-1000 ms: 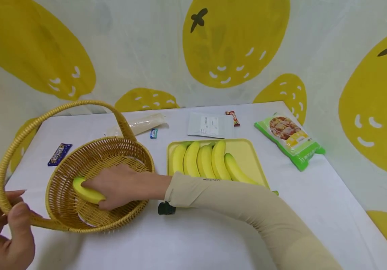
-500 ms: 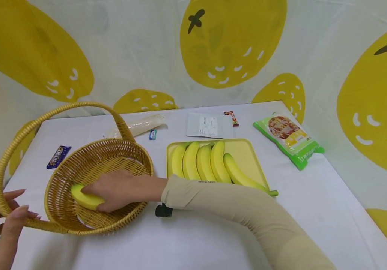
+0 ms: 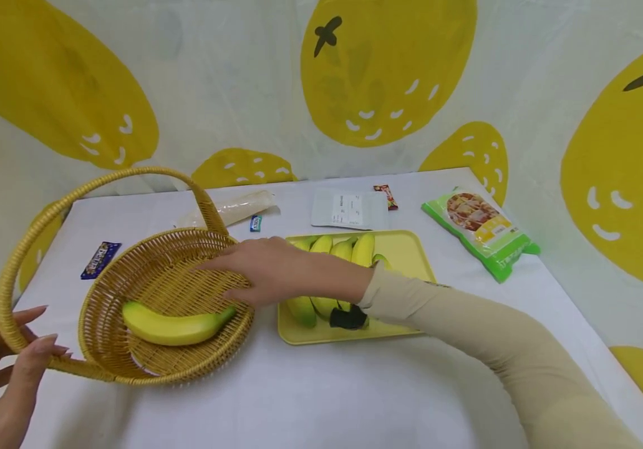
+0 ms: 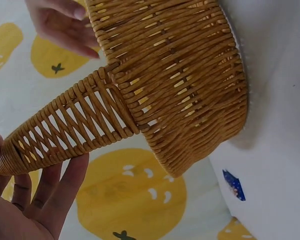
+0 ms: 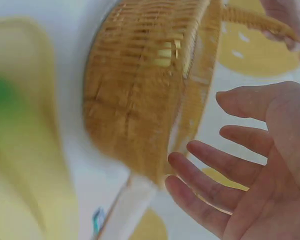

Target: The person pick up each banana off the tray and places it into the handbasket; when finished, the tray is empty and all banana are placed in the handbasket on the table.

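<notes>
In the head view, a wicker basket (image 3: 92,333) stands at the left, one banana (image 3: 172,329) lying on its bottom. My left hand (image 3: 4,374) holds the basket's arched handle (image 4: 72,117) low on the near left side, thumb and fingers about it. Over the basket's right rim is my right hand (image 3: 273,271), fingers spread and nothing in them. The right wrist view shows that hand (image 5: 255,165) with its palm bare beside the basket. Several more bananas (image 3: 301,312) lie side by side on a yellow tray (image 3: 411,255), partly hidden by my right forearm.
Behind the basket lie a clear plastic packet (image 3: 242,206) and a small teal sachet (image 3: 256,223). A blue wrapper (image 3: 100,260) is at its left. Beyond the tray are a silver pouch (image 3: 349,209) and a red wrapper (image 3: 386,196). A green food bag (image 3: 481,231) lies right.
My right hand has let go of the banana inside the basket and moved up and right to the rim. The left hand stays at the handle.
</notes>
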`<control>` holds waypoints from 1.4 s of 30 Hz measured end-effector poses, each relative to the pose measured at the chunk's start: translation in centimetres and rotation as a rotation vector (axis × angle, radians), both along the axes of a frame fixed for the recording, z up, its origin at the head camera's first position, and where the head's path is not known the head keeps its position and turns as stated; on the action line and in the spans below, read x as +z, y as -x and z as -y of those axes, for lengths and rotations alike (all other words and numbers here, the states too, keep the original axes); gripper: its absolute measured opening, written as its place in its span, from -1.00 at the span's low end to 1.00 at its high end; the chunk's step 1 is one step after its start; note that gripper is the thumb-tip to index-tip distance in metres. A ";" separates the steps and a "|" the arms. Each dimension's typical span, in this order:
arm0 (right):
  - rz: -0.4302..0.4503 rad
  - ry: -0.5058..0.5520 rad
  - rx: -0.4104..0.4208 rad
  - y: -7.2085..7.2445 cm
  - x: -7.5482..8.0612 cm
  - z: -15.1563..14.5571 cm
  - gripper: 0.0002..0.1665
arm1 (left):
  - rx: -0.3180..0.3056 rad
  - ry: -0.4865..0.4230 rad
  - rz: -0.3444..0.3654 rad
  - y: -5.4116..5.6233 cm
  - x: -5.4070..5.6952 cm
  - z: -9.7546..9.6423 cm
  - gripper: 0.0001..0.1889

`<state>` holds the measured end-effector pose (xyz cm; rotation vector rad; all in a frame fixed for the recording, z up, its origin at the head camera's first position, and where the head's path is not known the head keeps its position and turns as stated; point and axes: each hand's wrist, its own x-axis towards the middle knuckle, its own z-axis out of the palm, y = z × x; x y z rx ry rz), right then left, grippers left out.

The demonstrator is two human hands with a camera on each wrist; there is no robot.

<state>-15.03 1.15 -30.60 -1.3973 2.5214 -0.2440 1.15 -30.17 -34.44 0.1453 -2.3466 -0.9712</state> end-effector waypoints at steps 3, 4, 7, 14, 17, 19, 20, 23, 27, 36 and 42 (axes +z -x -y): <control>-0.039 0.096 -0.041 0.5 0.6 -3.1 -0.35 | -0.003 -0.009 -0.009 0.0 0.1 -0.1 -0.54; -0.051 0.127 -0.056 0.6 0.8 -4.1 -0.37 | -0.008 -0.015 -0.012 0.0 0.2 -0.2 -0.54; -0.092 0.189 -0.097 0.9 1.5 -7.0 -0.37 | -0.051 -0.041 -0.046 0.1 0.4 -0.7 -0.53; -0.106 0.129 -0.201 1.2 2.3 -13.8 -0.29 | -0.153 -0.073 -0.081 0.5 1.1 -1.8 -0.58; -0.082 0.094 -0.260 1.2 1.9 -16.0 -0.25 | -0.142 -0.065 -0.072 0.6 1.2 -1.8 -0.62; -0.068 0.088 -0.296 1.2 1.5 -17.2 -0.23 | -0.112 -0.051 -0.063 0.7 1.1 -1.7 -0.58; -0.063 0.091 -0.310 1.1 1.3 -17.7 -0.22 | -0.094 -0.046 -0.060 0.8 1.1 -1.7 -0.54; -0.049 0.090 -0.350 1.0 0.6 -19.0 -0.18 | -0.091 -0.077 -0.085 1.2 0.9 -1.7 -0.47; 0.003 0.052 -0.412 0.5 0.1 -20.3 -0.11 | -0.095 -0.115 -0.117 1.4 0.6 -1.8 -0.43; 0.036 0.007 -0.472 -1.0 -0.6 -22.6 -0.02 | -0.191 -0.160 -0.150 1.9 0.5 -1.3 -0.52; 0.045 0.003 -0.503 -1.9 -1.1 -23.5 0.04 | -0.214 -0.195 -0.164 1.6 0.4 -1.5 -0.54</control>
